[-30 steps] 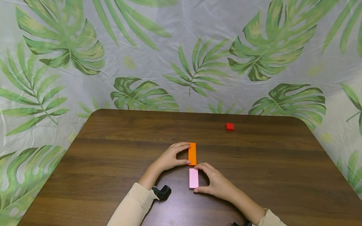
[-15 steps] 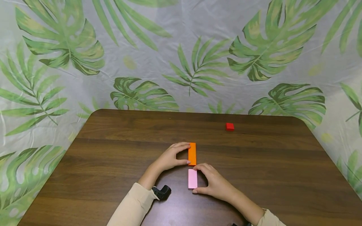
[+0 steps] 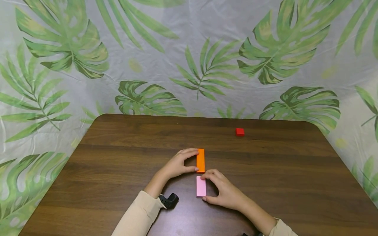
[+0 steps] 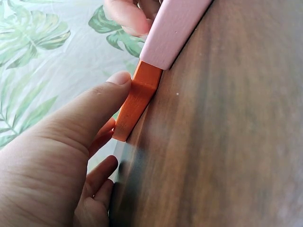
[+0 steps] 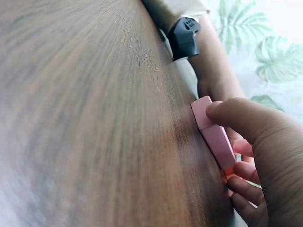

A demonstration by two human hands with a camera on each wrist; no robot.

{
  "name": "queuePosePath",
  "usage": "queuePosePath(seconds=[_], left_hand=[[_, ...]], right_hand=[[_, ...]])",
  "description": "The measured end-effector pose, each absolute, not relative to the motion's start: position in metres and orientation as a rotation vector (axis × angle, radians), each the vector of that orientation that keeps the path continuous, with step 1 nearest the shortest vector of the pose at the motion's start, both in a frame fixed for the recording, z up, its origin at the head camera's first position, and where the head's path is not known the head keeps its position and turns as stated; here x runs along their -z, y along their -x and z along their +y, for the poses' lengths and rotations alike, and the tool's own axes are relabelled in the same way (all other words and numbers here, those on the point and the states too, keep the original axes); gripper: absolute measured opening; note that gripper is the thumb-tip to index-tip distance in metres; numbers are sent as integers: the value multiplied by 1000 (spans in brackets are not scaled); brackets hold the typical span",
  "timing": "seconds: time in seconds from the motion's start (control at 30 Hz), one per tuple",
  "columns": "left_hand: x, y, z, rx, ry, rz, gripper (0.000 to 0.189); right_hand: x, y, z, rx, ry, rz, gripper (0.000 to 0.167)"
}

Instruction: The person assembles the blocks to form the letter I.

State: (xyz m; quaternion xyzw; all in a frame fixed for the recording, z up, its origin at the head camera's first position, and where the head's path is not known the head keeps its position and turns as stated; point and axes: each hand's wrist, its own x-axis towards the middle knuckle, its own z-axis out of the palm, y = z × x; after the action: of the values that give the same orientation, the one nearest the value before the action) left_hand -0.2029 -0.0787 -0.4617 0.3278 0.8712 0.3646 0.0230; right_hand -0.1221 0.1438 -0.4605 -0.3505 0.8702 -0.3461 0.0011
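An orange rectangular block (image 3: 200,160) lies lengthwise away from me near the middle of the table. My left hand (image 3: 176,164) holds it from the left, thumb at its near end and fingertips at its far end. Just nearer to me lies a pink rectangular block (image 3: 201,187), nearly in line with the orange one and a narrow gap apart. My right hand (image 3: 225,191) pinches the pink block lengthwise from the right. In the right wrist view its thumb is on the near end of the pink block (image 5: 218,142), with the other fingers by the far end.
A small red block (image 3: 240,132) sits near the table's far edge, right of the middle. The dark wooden table (image 3: 118,144) ends at a leaf-patterned curtain (image 3: 212,19). A black wrist-camera mount (image 3: 169,201) sticks out at my left cuff.
The pink block has shifted slightly left, more under the orange block in the head view. My right fingertips have then moved a touch on its edge. The left hand and orange block stay put.
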Motion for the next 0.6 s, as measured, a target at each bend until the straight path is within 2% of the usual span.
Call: queuePosePath(seconds=[0.6], left_hand=[[463,203,-78,-1117,-998,2702,59]], right_hand=[[461,122,144,1117,1109,2755,50]])
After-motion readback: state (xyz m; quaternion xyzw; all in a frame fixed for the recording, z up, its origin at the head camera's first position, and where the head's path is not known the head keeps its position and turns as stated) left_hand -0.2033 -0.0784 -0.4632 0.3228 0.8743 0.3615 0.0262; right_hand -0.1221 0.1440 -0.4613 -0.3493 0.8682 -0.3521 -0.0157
